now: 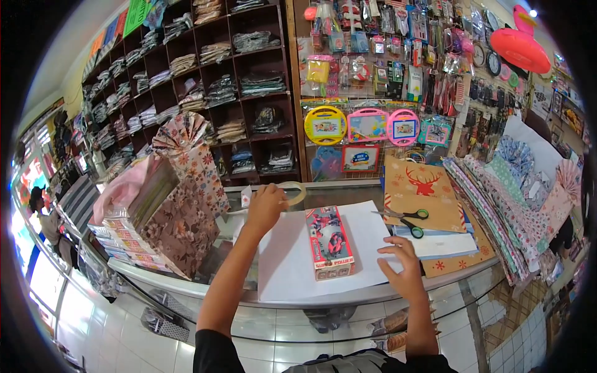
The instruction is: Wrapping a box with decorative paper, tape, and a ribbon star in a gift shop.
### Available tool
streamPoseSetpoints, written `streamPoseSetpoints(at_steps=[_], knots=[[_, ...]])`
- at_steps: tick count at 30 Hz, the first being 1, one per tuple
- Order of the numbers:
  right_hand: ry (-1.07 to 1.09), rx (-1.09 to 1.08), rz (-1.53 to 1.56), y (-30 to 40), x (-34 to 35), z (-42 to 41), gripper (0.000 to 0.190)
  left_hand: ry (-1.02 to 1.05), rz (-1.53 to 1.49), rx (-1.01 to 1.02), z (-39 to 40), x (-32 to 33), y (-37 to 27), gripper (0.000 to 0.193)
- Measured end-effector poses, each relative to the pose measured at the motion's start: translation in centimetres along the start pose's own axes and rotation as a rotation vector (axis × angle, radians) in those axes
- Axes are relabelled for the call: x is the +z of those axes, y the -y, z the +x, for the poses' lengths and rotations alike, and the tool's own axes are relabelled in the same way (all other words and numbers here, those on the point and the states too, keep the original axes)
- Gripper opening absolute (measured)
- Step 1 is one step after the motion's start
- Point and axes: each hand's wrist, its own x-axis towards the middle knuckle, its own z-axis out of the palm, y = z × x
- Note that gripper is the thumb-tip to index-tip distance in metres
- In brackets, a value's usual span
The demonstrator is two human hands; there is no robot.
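Fingers of my left hand (266, 208) grip a roll of clear tape (295, 193) over the far left part of a sheet of white paper (284, 261). Roughly mid-sheet lies a red and grey toy box (330, 242) with pictured vehicles on its top face. My right hand (399, 265) hovers by the sheet's right edge, fingers apart and holding nothing. Beyond it, scissors (408, 219) with black and green handles lie partly over a brown paper bag (419, 186) that bears a red deer head.
A glass-topped counter (224, 242) carries all this. Stacked boxes (135, 238) and floral wrapping paper (182, 233) stand at left. Wrapping paper sheets (494, 214) lean at right. Behind are shelves of folded packets (261, 84) and a rack of hanging goods (368, 70). A person (49, 224) stands far left.
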Motion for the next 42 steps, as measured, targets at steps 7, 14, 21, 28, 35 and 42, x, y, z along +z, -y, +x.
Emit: streamPoseSetpoints(at_steps=[7, 14, 21, 28, 35, 42], knots=[[0.052, -0.004, -0.028, -0.9, -0.7, -0.8, 0.018, 0.098, 0.131, -0.035, 4.1, 7.2, 0.1, 0.017], [0.137, 0.008, -0.04, -1.0, -1.2, -0.3, 0.017, 0.167, -0.089, -0.004, 3.0, 4.6, 1.0, 0.017], [0.221, 0.079, -0.226, -3.8, -3.4, 1.4, 0.028, 0.251, -0.22, 0.006, -5.2, -5.2, -3.6, 0.017], [0.528, 0.247, -0.653, -7.0, -3.9, 3.6, 0.05, 0.159, -0.188, -0.325, -11.8, -5.9, -4.7, 0.021], [0.537, 0.387, -0.747, -6.6, -4.1, 4.4, 0.061, -0.026, -0.045, -0.295, -11.8, -5.0, -6.0, 0.027], [0.537, 0.029, -0.555, -4.7, -1.8, 9.7, 0.039, 0.024, -0.151, 0.07, -2.2, -2.3, -3.2, 0.028]])
